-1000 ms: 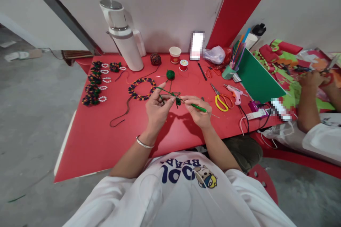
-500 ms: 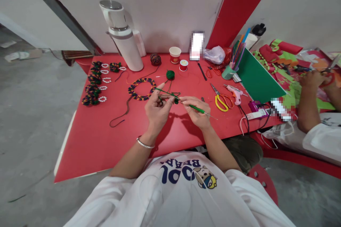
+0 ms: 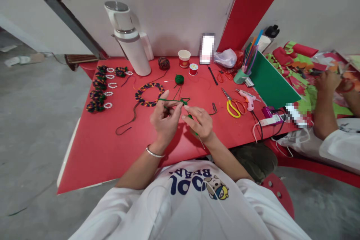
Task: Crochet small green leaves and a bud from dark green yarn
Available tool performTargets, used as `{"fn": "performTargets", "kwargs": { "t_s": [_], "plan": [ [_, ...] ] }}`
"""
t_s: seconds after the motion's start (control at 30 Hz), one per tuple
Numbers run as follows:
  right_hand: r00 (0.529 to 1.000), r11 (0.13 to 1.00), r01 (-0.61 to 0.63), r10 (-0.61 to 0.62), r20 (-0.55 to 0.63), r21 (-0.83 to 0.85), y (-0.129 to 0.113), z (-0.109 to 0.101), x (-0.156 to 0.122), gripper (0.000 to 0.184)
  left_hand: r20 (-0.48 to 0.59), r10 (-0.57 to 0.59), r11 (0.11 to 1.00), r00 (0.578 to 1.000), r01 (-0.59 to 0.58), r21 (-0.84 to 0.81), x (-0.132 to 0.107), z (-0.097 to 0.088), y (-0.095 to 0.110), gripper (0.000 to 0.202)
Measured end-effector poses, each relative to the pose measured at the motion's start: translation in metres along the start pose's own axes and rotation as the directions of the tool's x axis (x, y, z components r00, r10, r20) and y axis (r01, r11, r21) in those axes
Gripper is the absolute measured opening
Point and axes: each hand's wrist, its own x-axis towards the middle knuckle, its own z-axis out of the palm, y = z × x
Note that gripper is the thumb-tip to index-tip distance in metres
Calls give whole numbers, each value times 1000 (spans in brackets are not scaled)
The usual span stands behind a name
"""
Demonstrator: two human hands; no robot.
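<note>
My left hand pinches a small piece of green crochet, with green yarn stretched over its raised index finger. Close beside it, my right hand is closed around a green-handled crochet hook. The hook's tip is at the green piece, and its thin rear end points down toward me. Behind my hands lies a green yarn ball, from which strands run toward the work. A ring of multicoloured crochet lies flat to the left of my left hand.
Several multicoloured yarn bunches with bead loops line the red table's left side. A tall white flask, paper cup and thread spool stand behind. Scissors and a pink glue gun lie right; a co-worker's hands are beyond.
The crochet hook has swung from pointing right to pointing down toward me. My right hand has turned and shifted left, closer to my left hand.
</note>
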Motion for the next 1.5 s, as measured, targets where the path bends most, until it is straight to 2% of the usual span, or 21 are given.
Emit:
{"fn": "performTargets", "kwargs": {
  "t_s": [0.17,0.3,0.4,0.67,0.83,0.93,1.2,1.5],
  "plan": [
    [1000,1000,6,-6,16,0,2,0,-2,21,84,-220,944,972,234,-234,4,3,3,62],
    [999,999,-33,34,-26,38,2,2,-2,22,137,-290,895,947,319,-313,5,4,-1,63],
    [993,991,-50,63,-102,125,1,4,-1,24,132,-294,893,947,321,-314,5,4,-2,63],
    [951,924,-222,276,-139,312,-7,2,13,15,147,-265,907,953,298,-298,9,4,-7,63],
    [917,865,-253,358,-179,432,-7,0,15,14,280,-317,858,906,400,-323,12,3,-8,76],
    [904,852,-302,398,-156,427,-7,0,14,12,295,-344,843,892,431,-321,12,4,-8,77],
    [911,874,-284,375,-174,394,-11,-3,18,13,276,-341,854,899,419,-309,12,3,-9,75],
    [902,849,-305,403,-156,432,-11,-4,19,13,239,-345,854,908,409,-322,12,4,-9,72]
  ]
}}
